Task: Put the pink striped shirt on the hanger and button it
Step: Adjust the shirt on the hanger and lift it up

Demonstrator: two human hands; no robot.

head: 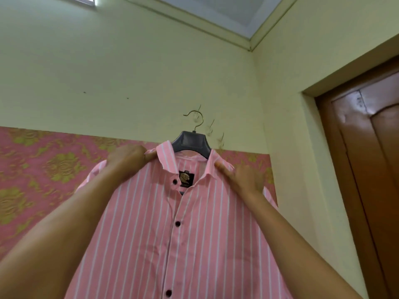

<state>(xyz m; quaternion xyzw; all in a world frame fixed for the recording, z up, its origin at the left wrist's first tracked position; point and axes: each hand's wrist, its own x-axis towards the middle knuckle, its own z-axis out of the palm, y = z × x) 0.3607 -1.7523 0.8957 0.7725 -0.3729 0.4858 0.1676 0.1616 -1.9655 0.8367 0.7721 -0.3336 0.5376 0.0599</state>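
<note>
The pink striped shirt (190, 238) hangs on a dark grey hanger (191, 143) with a brass hook, held up in front of the wall. Its front is closed with black buttons; the collar button stands undone and a black label shows inside the neck. My left hand (127, 161) grips the shirt's left shoulder beside the collar. My right hand (241, 180) grips the right shoulder, fingers curled over the fabric. The hanger's arms are hidden under the shirt.
Metal wall hooks (210, 128) stick out of the pale green wall just behind and right of the hanger's hook. Pink and gold wallpaper (43, 169) covers the lower wall. A brown wooden door (371, 158) stands at the right.
</note>
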